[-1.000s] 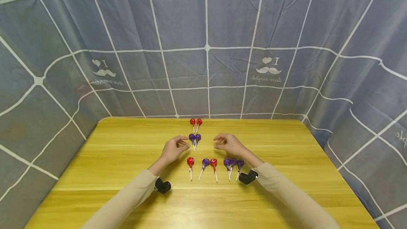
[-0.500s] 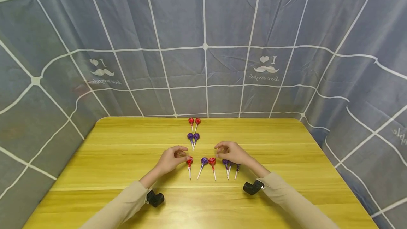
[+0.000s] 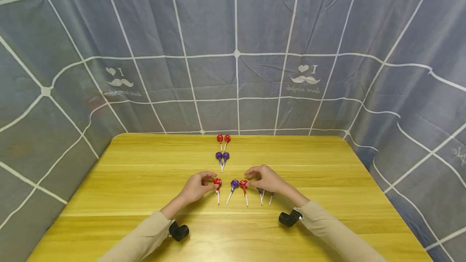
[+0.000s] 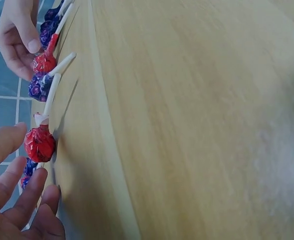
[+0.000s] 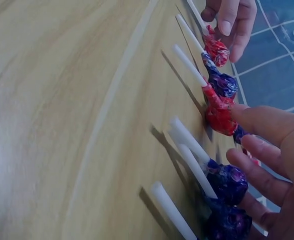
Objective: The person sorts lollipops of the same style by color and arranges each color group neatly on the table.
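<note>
My left hand (image 3: 195,187) is at the left red lollipop (image 3: 217,182), its thumb and fingers spread about the wrapped head (image 4: 39,144). Whether the thumb touches the wrapper is hard to tell. Farther right, my right hand (image 3: 267,180) has its thumb at the head of the other near red lollipop (image 5: 219,116), the fingers loosely bent beyond it. Between the hands lies a purple lollipop (image 3: 234,183), right beside that second red one. More purple lollipops (image 5: 227,182) lie under my right hand, which partly hides them in the head view.
Two purple lollipops (image 3: 222,156) lie farther back with sticks crossing, and two red lollipops (image 3: 223,138) behind them near the far edge. A wooden table (image 3: 145,197) carries everything. Grey gridded curtain (image 3: 204,76) surrounds its back and sides.
Both hands have come nearer to the front, from beside the purple pair to the near row. Each thumb is now at a red lollipop. The lollipops themselves show no clear movement.
</note>
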{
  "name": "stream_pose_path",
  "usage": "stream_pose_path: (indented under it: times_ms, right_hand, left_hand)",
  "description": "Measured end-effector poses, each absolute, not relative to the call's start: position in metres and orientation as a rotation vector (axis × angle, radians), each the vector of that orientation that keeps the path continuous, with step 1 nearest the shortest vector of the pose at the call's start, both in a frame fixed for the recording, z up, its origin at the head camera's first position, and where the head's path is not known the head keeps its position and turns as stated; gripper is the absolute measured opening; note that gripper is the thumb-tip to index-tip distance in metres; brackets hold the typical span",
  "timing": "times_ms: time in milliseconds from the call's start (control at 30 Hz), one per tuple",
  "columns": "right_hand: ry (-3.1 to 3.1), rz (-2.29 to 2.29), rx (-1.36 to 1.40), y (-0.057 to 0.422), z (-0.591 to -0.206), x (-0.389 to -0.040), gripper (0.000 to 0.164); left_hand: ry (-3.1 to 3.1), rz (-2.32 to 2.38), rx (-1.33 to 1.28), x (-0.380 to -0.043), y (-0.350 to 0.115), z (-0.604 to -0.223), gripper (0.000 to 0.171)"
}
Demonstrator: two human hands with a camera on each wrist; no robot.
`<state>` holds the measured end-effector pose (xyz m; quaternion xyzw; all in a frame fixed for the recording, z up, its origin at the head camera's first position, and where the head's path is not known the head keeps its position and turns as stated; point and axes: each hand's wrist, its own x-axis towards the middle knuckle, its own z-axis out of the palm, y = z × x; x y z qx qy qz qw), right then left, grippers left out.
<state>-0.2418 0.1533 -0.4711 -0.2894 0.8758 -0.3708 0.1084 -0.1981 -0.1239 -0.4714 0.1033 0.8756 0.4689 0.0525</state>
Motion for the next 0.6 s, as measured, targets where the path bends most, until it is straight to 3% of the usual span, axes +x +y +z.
stream_pose_path:
  times_ms: [600]
  right_hand:
    - [2.584,-1.033,-0.85,0.1476,-0.4717,-0.2418,0.033]
  left_hand:
    - [2.688,1.443,0.466,-0.1999,-0.1183,-0.4715,0.03]
